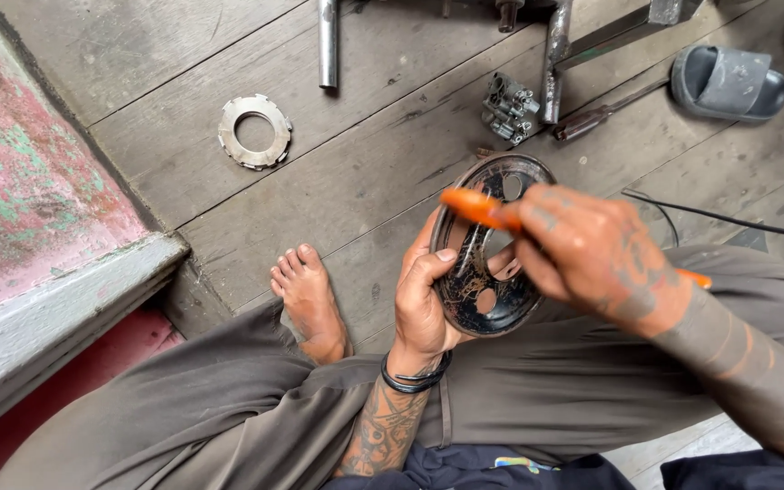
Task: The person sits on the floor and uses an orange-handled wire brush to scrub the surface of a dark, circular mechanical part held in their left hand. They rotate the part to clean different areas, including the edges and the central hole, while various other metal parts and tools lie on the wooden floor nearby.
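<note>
— While I've got this round, dark, grimy metal plate with the holes cut through it [483, 272] up over my lap, ask what you like.

— Which hand is doing what?

— My left hand [424, 304] is clamped on the plate's near edge, thumb over the rim, holding it tilted up on edge above my knees. My right hand [587, 249] is closed around the orange-handled tool [475, 207]; its front end lies across the plate's face. I can't make out the tip from here, since it's blurred against the metal.

— So what stage is this?

— I'd judge it's the working-over stage: scraping or cleaning the face, with the plate still dirty nearly all across.

— And the next stroke?

— It needs a firm left grip so the plate doesn't twist, and a light turn of the disc to bring a fresh patch under the tool. I'd watch that the tip doesn't slip through a hole toward my fingers.

— What's lying about?

— A pale toothed metal ring [255, 132] on the grey wooden floorboards [365, 172], well apart from me, a small grey cast metal part [508, 107] beyond the plate, a grey rubber slipper [728, 83] farther off, and my bare foot [308, 304] just beside my left hand.
</note>
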